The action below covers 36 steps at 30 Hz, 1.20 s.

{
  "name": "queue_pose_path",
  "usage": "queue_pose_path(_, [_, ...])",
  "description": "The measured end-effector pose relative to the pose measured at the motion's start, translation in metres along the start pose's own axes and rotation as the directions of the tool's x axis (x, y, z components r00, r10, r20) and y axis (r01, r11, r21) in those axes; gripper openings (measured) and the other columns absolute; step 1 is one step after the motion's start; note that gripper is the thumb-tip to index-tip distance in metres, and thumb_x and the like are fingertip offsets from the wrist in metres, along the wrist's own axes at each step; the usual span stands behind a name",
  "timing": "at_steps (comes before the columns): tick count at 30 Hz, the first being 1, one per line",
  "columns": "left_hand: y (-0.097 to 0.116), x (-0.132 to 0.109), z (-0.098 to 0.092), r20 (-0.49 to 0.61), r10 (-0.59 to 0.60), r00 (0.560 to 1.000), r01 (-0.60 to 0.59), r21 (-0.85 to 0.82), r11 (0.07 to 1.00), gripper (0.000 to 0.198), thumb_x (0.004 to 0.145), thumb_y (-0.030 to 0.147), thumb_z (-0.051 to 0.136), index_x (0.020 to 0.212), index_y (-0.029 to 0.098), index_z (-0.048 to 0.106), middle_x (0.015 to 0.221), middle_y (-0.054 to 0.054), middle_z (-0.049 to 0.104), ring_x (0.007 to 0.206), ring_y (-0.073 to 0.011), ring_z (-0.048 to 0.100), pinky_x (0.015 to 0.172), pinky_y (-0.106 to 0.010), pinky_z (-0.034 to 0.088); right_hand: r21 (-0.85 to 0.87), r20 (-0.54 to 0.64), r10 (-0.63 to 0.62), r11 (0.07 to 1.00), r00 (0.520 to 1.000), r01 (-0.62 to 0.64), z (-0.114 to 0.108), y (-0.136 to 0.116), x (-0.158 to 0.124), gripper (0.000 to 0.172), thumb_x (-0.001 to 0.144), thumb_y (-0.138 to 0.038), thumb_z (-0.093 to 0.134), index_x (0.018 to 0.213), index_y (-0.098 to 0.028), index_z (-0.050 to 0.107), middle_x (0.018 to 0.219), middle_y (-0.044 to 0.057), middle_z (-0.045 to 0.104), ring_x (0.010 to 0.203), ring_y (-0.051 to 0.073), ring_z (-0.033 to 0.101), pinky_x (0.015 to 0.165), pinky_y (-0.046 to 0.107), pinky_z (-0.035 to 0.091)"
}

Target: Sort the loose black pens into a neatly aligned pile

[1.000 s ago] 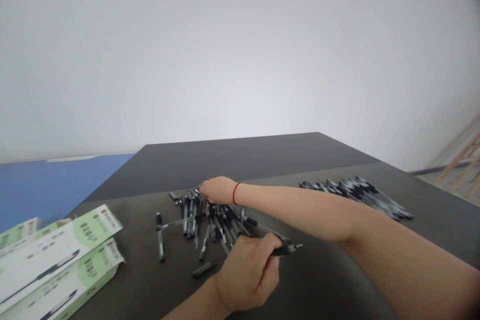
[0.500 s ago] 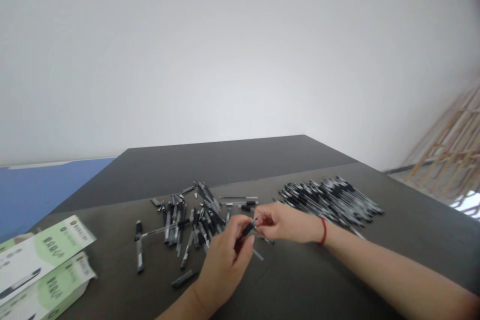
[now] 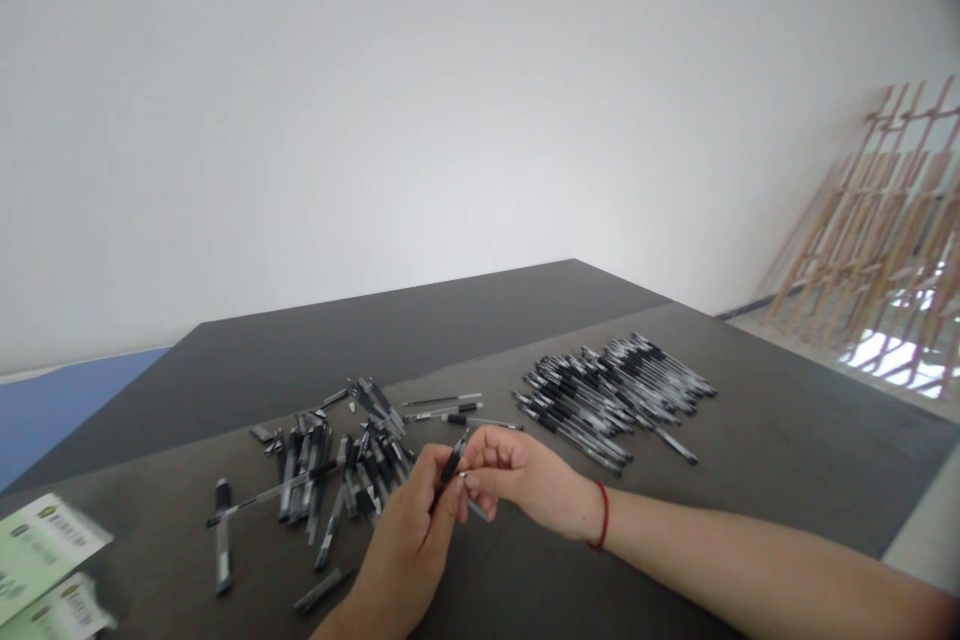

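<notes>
My left hand (image 3: 409, 530) is closed around a pen (image 3: 452, 461) with a black grip, its tip pointing up and to the right. Close against that tip, the fingers of my right hand (image 3: 517, 480) are pinched together. A tiny pale bit shows at the right fingertips, too small to name. Below them a clear tube (image 3: 478, 510) peeks out, partly hidden by the fingers. To the left of my hands lies a loose heap of pen parts (image 3: 307, 470), barrels with black grips and caps among them. A red cord circles my right wrist.
Rows of pens (image 3: 611, 395) lie on the dark table (image 3: 420, 320) to the right. Green and white boxes (image 3: 45, 555) sit at the lower left. Single pens (image 3: 223, 540) lie near the heap. Wooden racks (image 3: 885, 220) lean by the wall.
The view has turned to the right, so the boxes slide partly out of sight. My right fingers have come lower at the pen's tip; the left hand keeps its hold.
</notes>
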State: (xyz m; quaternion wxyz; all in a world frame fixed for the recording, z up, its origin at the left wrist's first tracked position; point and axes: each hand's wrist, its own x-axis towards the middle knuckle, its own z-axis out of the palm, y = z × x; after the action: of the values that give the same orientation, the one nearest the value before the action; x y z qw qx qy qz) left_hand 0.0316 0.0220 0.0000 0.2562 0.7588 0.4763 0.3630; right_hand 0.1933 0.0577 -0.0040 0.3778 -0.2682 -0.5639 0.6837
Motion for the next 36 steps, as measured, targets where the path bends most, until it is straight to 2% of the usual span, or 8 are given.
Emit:
queue_pose_path(3, [0.001, -0.002, 0.001, 0.021, 0.005, 1.0, -0.005, 0.012, 1.0, 0.013, 0.093, 0.029, 0.037, 0.099, 0.023, 0.047, 0.075, 0.002, 0.061, 0.067, -0.0153, 0.059, 0.064, -0.024, 0.043, -0.08, -0.056, -0.045, 0.996, 0.997, 0.04, -0.003, -0.007, 0.0, 0.03, 0.071, -0.039, 0.069, 0.078, -0.016, 0.052, 0.061, -0.004, 0.058, 0.048, 0.007, 0.051, 0.049, 0.02, 0.043])
queue_pose_path(6, [0.003, -0.003, -0.001, -0.004, 0.014, 1.0, -0.014, 0.066, 0.998, 0.02, 0.094, 0.031, 0.036, 0.111, 0.024, 0.043, 0.088, 0.0, 0.064, 0.078, -0.017, 0.062, 0.07, -0.026, 0.043, -0.23, -0.116, -0.115, 0.969, 0.987, 0.085, -0.015, -0.026, -0.001, 0.026, 0.075, -0.038, 0.066, 0.079, -0.016, 0.053, 0.06, -0.004, 0.058, 0.051, 0.008, 0.053, 0.052, 0.021, 0.045])
queue_pose_path(12, [0.003, 0.004, -0.009, 0.03, -0.052, 0.998, 0.041, 0.276, 0.96, 0.021, 0.096, 0.031, 0.03, 0.096, 0.024, 0.051, 0.074, 0.002, 0.063, 0.07, -0.0171, 0.062, 0.062, -0.024, 0.039, -0.468, -0.139, -0.199, 0.876, 0.97, 0.113, -0.032, -0.059, -0.008, 0.015, 0.082, -0.031, 0.059, 0.085, -0.016, 0.055, 0.065, -0.001, 0.06, 0.058, 0.01, 0.057, 0.059, 0.024, 0.047])
queue_pose_path(16, [-0.002, 0.005, -0.01, 0.045, -0.008, 0.999, -0.008, 0.347, 0.938, 0.018, 0.095, 0.029, 0.034, 0.099, 0.025, 0.052, 0.085, 0.002, 0.065, 0.079, -0.0173, 0.063, 0.069, -0.026, 0.04, -0.585, -0.085, -0.202, 0.803, 0.976, 0.115, -0.029, -0.053, -0.01, 0.003, 0.082, -0.019, 0.057, 0.083, -0.016, 0.057, 0.067, -0.001, 0.06, 0.062, 0.01, 0.057, 0.061, 0.022, 0.045])
queue_pose_path(21, [-0.007, 0.004, -0.011, 0.071, 0.034, 0.997, -0.06, 0.393, 0.917, 0.017, 0.094, 0.028, 0.038, 0.103, 0.026, 0.052, 0.09, 0.001, 0.067, 0.084, -0.0176, 0.063, 0.072, -0.027, 0.041, -0.664, -0.05, -0.216, 0.736, 0.975, 0.129, -0.028, -0.044, -0.009, 0.003, 0.081, -0.016, 0.057, 0.082, -0.016, 0.059, 0.067, -0.001, 0.061, 0.062, 0.011, 0.056, 0.059, 0.021, 0.043])
queue_pose_path(29, [-0.009, 0.005, -0.011, 0.077, 0.039, 0.996, -0.068, 0.422, 0.904, 0.018, 0.095, 0.028, 0.037, 0.103, 0.025, 0.053, 0.09, 0.0, 0.067, 0.084, -0.0176, 0.064, 0.072, -0.028, 0.042, -0.6, -0.061, -0.19, 0.792, 0.98, 0.116, -0.033, -0.039, -0.006, 0.003, 0.081, -0.017, 0.056, 0.083, -0.016, 0.057, 0.069, -0.001, 0.059, 0.063, 0.011, 0.058, 0.06, 0.021, 0.044])
queue_pose_path(32, [-0.008, 0.005, -0.01, 0.083, 0.05, 0.995, -0.081, 0.433, 0.898, 0.019, 0.095, 0.028, 0.037, 0.105, 0.025, 0.052, 0.093, 0.0, 0.067, 0.086, -0.0179, 0.064, 0.073, -0.028, 0.043, -0.609, -0.045, -0.184, 0.784, 0.982, 0.119, -0.031, -0.036, -0.007, 0.003, 0.081, -0.018, 0.057, 0.084, -0.016, 0.057, 0.069, -0.001, 0.06, 0.063, 0.011, 0.057, 0.06, 0.021, 0.044])
queue_pose_path(36, [-0.007, 0.004, -0.01, 0.085, 0.055, 0.995, -0.088, 0.445, 0.891, 0.019, 0.095, 0.028, 0.037, 0.105, 0.025, 0.053, 0.093, -0.001, 0.067, 0.086, -0.0181, 0.064, 0.074, -0.029, 0.044, -0.729, -0.028, -0.231, 0.67, 0.973, 0.138, -0.029, -0.04, -0.009, 0.002, 0.08, -0.017, 0.058, 0.082, -0.017, 0.058, 0.069, -0.002, 0.059, 0.062, 0.01, 0.053, 0.058, 0.02, 0.04])
